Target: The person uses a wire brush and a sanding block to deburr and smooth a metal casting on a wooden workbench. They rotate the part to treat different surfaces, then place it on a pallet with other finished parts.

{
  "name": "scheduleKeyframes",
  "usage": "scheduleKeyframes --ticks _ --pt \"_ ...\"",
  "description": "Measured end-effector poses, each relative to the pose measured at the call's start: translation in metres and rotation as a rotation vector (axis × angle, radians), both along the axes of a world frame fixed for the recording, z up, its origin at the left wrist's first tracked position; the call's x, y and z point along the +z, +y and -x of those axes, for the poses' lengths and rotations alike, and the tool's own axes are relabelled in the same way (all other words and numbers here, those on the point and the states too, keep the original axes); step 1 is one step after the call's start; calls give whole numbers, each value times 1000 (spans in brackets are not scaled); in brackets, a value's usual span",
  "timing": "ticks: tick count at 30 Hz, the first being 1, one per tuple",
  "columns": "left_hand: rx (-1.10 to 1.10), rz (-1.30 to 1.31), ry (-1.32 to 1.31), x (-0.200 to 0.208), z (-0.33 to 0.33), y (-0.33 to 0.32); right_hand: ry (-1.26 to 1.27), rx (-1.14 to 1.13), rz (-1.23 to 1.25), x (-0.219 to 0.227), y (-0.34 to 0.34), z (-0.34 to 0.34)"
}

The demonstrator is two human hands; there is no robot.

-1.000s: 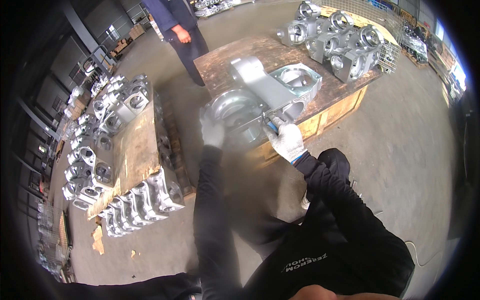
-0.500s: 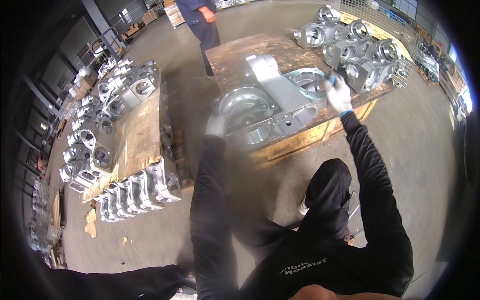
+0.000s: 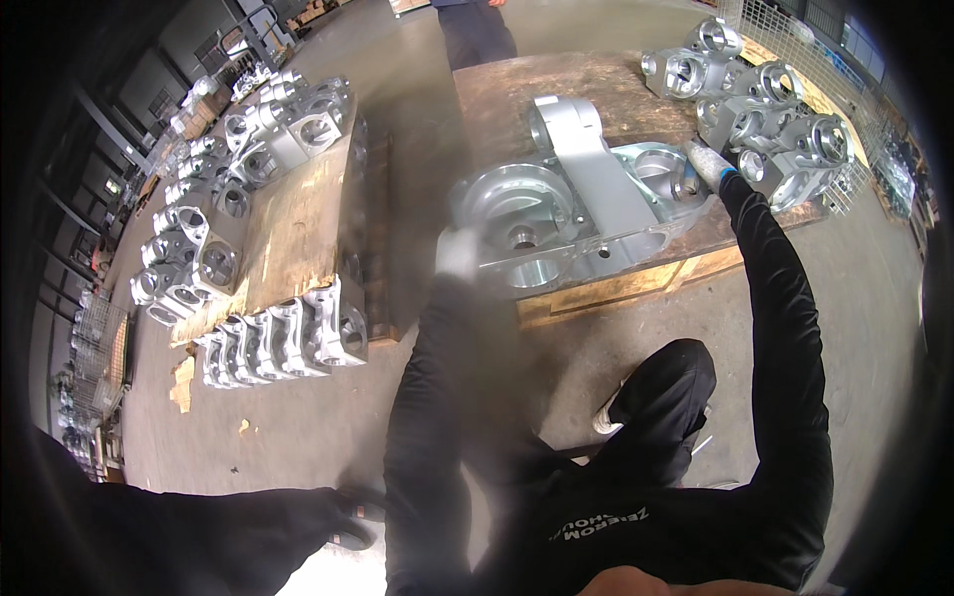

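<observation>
A large silver metal casting (image 3: 601, 184) lies on a wooden-topped crate (image 3: 497, 89) in front of me. It has a wide round bore at its left, a raised arm across the middle and a smaller bore at its right. My right hand (image 3: 708, 166), in a white glove, reaches into the smaller bore. Its fingers close round a small blue object (image 3: 690, 179), mostly hidden. At the casting's left edge is my left hand (image 3: 457, 253), also gloved. It is blurred by haze in the picture, and its fingers cannot be made out.
More silver castings (image 3: 775, 119) crowd the crate's far right, beside a wire mesh basket (image 3: 795, 40). On my left, a pallet with a wooden board (image 3: 288, 238) carries several castings (image 3: 229, 179). A person (image 3: 477, 35) stands beyond the crate; another's dark-clothed leg (image 3: 219, 541) is lower left.
My right hand has tilted down from the smaller bore's rim, bringing the blue object inside it. The left hand stays at the casting's left edge. The whole view has shifted slightly.
</observation>
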State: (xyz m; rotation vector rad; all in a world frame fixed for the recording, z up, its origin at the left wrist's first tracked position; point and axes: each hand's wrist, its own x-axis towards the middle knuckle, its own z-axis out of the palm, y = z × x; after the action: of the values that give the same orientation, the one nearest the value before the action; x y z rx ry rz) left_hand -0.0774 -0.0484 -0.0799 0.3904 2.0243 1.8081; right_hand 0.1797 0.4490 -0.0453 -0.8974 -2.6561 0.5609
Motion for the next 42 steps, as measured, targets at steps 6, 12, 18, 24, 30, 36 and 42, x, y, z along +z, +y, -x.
scheduleKeyframes --ticks 6,12,18,24,30,36,42 --pt "78 -63 -85 31 -41 -6 -90 -209 -157 -15 4 29" --pt "115 -31 30 29 -116 -31 148 -319 -75 35 -53 62" --pt "501 55 352 0 -183 -8 399 -435 74 22 -71 45" --pt "200 129 528 37 -165 -5 872 -591 237 -40 -80 -19" --pt "-57 -3 659 56 -93 8 1369 -836 381 -91 -132 -65" --pt "46 89 607 -34 -18 -18 1386 -652 234 -98 -181 -64" --pt "159 37 457 -78 -10 -33 1071 -505 345 -88 -189 -68"
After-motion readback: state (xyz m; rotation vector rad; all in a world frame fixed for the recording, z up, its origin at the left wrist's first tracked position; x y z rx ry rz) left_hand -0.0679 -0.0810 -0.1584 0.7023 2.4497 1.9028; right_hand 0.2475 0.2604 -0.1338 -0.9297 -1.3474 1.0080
